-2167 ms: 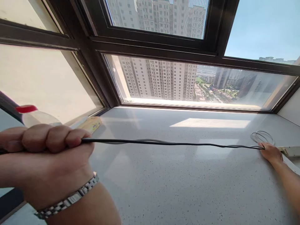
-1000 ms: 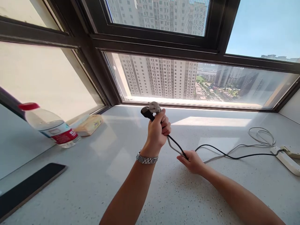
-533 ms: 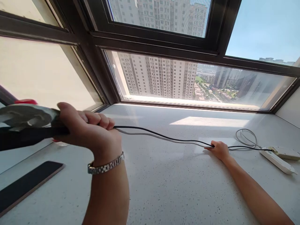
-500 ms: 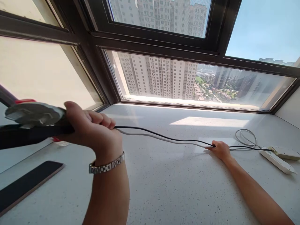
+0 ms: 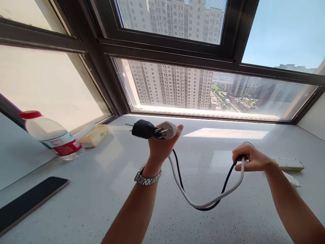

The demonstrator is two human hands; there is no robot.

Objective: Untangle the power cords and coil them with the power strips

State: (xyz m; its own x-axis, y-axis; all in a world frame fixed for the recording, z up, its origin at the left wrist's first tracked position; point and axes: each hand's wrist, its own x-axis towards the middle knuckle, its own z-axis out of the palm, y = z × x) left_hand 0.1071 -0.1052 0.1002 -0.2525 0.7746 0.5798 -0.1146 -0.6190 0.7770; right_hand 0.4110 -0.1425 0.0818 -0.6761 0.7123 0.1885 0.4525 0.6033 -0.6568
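My left hand (image 5: 161,148) is closed around the plug ends of two power cords. A black plug (image 5: 143,129) and a white plug (image 5: 169,130) stick out of it, metal prongs showing. From there the black cord (image 5: 179,173) and the white cord (image 5: 201,205) hang down in one loop above the countertop. My right hand (image 5: 252,157) pinches both cords at the loop's other end. Beyond that hand, a white power strip (image 5: 291,179) is partly covered by my right wrist, and a flat pale block (image 5: 288,164) lies behind it.
A water bottle (image 5: 54,137) with a red cap stands at the left, beside a tissue pack (image 5: 94,136). A dark flat device (image 5: 30,205) lies at the lower left of the white speckled countertop (image 5: 111,196). Dark window frames (image 5: 177,57) border the back.
My left hand has swung right and turned, bringing both plugs into clear view. The right hand has risen slightly and shifted right. The cords, stretched before, now sag between my hands.
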